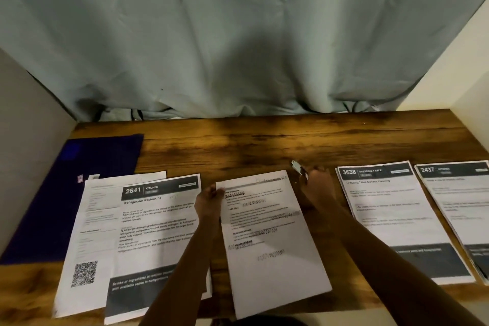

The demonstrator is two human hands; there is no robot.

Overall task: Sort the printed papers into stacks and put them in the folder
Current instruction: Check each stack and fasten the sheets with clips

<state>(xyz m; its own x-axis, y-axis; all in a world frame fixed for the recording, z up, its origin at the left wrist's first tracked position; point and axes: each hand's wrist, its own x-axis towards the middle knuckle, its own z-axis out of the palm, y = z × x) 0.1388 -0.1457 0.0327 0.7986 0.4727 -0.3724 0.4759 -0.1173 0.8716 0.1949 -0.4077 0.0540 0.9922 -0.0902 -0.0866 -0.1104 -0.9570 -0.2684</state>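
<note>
Printed papers lie in a row on the wooden table. The middle paper is tilted, its print blurred. My left hand pinches its upper left edge. My right hand is just past its upper right corner and holds a small silvery clip-like object; exactly what it is I cannot tell. To the left lies the sheet headed 2641 Kitchen, overlapping a QR-code sheet. On the right lie the sheet headed 3638 and the one headed 2437. A dark blue folder lies at far left.
A grey-green cloth hangs behind the table. White walls close in on the left and on the right. Bare wood shows along the back of the table.
</note>
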